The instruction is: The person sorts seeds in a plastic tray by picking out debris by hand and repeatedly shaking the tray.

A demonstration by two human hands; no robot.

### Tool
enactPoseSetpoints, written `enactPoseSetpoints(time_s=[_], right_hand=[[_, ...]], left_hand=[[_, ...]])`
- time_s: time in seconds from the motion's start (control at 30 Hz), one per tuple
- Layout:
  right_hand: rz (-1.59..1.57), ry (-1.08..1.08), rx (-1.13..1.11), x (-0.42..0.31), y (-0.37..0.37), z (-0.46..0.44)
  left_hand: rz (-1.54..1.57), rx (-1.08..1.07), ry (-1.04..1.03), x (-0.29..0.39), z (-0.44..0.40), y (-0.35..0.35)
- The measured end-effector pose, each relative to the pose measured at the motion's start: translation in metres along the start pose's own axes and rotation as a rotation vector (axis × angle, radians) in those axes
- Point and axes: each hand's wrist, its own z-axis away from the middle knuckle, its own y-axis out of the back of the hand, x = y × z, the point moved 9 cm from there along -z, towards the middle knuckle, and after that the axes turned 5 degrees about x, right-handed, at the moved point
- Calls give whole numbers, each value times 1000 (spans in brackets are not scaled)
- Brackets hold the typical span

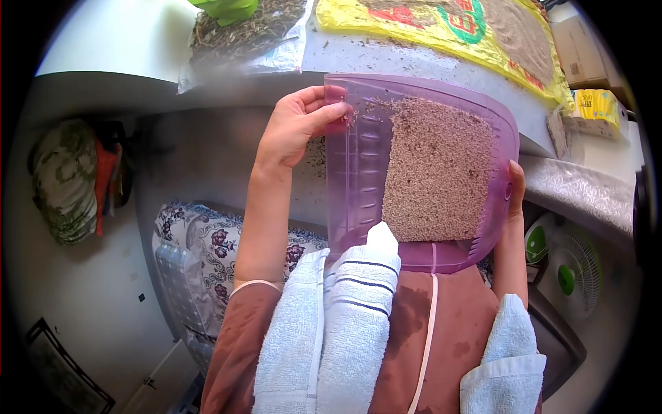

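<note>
A see-through purple plastic winnowing pan (358, 159) is in front of my chest, with a straight flat side at the left and a raised curved rim at the right. A layer of small beige grains (438, 172) covers its right part, with a few darker specks among them and some scattered near the top left. My left hand (303, 124) is closed on the upper left edge, its thumb on top. On the right rim, my right hand (517, 190) grips from outside; most of its fingers are hidden behind the pan.
Beyond the pan, a ledge (400, 65) carries a yellow printed sack (414, 24) with brownish fine material and a white sack with dark husks (241, 41). A light blue towel (358, 310) hangs over my front. A fan (576, 276) stands at right, a flowered cushion (207, 234) at left.
</note>
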Motion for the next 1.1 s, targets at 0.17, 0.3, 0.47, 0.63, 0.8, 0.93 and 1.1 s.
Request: enactPoseSetpoints(time_s=[0.17, 0.3, 0.47, 0.63, 0.8, 0.93, 1.1], right_hand=[[5, 5, 23, 0, 6, 0], [8, 14, 29, -1, 11, -1], [13, 6, 8, -1, 7, -1], [-3, -2, -10, -1, 5, -4], [-27, 0, 18, -1, 11, 2], [-16, -4, -25, -2, 11, -3], [-37, -12, -54, -2, 8, -4]], left_hand=[[78, -98, 58, -3, 0, 13], [-94, 326, -140, -7, -13, 67], [-55, 197, -114, 9, -3, 18], [48, 172, -9, -7, -11, 24], [-267, 488, -222, 2, 14, 52], [-129, 200, -127, -8, 23, -2], [-140, 225, -124, -8, 16, -21]])
